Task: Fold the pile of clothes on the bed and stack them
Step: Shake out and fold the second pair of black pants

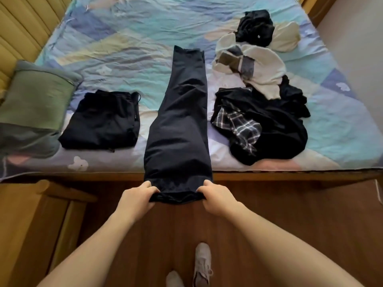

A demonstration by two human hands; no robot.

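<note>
A pair of dark navy trousers [180, 125] lies lengthwise down the middle of the bed, folded leg on leg, its near end hanging over the bed's front edge. My left hand [137, 196] grips the left corner of that near end and my right hand [217, 196] grips the right corner. A folded black garment [101, 121] lies flat on the bed to the left. To the right sits the unfolded pile [263, 119]: black clothes, a plaid piece [238, 123] and a cream top [261, 67].
A green pillow [35, 98] lies at the bed's left edge by the padded headboard [22, 23]. Another black garment [256, 25] lies crumpled at the far right. The wooden bed frame [290, 175] runs in front of me, with wood floor and my shoes [202, 264] below.
</note>
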